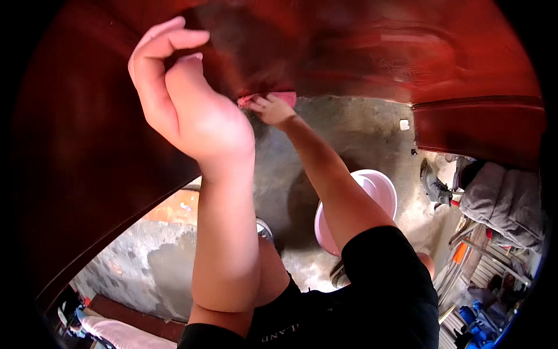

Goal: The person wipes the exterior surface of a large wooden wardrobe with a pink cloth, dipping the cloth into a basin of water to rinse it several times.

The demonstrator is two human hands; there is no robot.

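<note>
My left hand (pixel 186 96) is raised close in front of me, its fingers loosely bent with a gap between thumb and fingertips; nothing shows in it. It is nearest to a large, glossy dark red surface (pixel 325 49). Further down, my right hand (pixel 273 109) reaches out and presses a pink cloth (pixel 286 98) against the lower edge of that red surface, close to the floor. Part of the cloth is covered by the fingers. Below my right forearm stands a pale pink basin (pixel 381 189), partly hidden by the arm.
Grey concrete floor (pixel 360 136) lies under me, with a small white object (pixel 404 124) on it. At the right are a dark shoe (pixel 435 185), a grey padded bundle (pixel 500 198) and blue items (pixel 482 320). A red panel (pixel 482 125) edges the floor there.
</note>
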